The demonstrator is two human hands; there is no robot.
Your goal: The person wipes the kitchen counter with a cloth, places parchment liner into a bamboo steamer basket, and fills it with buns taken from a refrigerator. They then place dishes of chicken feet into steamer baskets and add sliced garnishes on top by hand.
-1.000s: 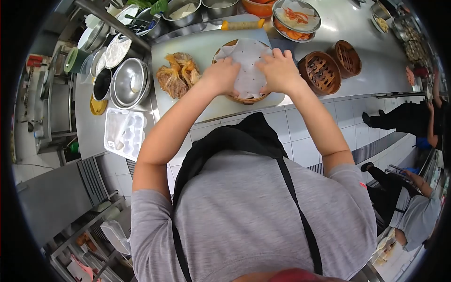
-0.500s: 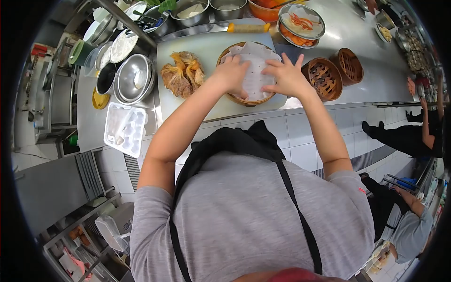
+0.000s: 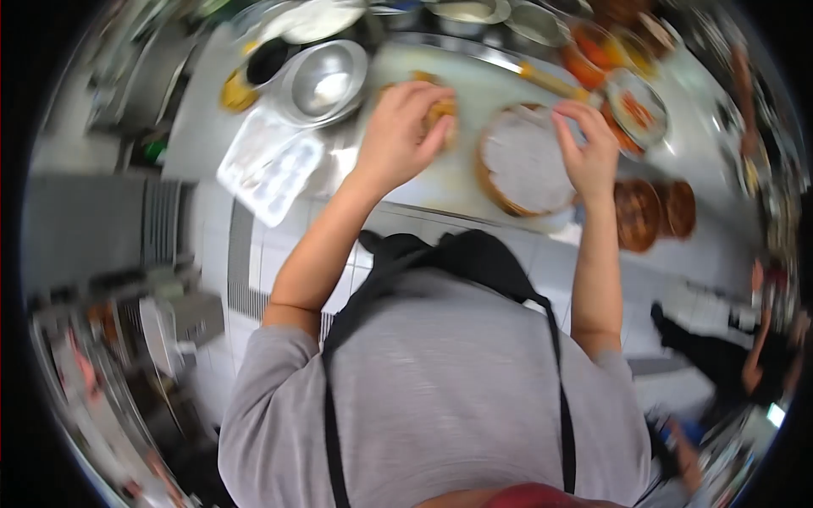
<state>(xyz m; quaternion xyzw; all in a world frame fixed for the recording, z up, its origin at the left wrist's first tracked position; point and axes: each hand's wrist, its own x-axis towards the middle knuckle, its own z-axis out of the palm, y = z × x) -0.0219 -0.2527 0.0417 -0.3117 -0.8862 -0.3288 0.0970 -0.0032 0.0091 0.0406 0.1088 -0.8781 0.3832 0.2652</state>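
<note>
My left hand (image 3: 402, 131) is curled over a yellow-brown, meat-like bundle (image 3: 442, 112) on the pale cutting board (image 3: 423, 182). The bundle shows between thumb and fingers; the hand covers most of it. To the right stands a round bamboo steamer (image 3: 484, 173), lined with white perforated paper (image 3: 527, 161). My right hand (image 3: 590, 148) is over the steamer's right edge, with bent fingers and thumb apart. Nothing shows between them. Motion blurs the view.
Nested metal bowls (image 3: 326, 80) and a white plastic tray (image 3: 271, 165) lie left. A knife with a yellow handle (image 3: 555, 85) crosses the board's far side. Two small bamboo steamers (image 3: 637, 216) and a bowl of orange-red strips (image 3: 635, 110) stand right. Another person's dark-clothed legs (image 3: 707, 347) show farther right.
Both hands have left the paper in the steamer. My left hand has moved left onto the bundle, and my right hand has lifted to the steamer's right edge. The whole view has turned.
</note>
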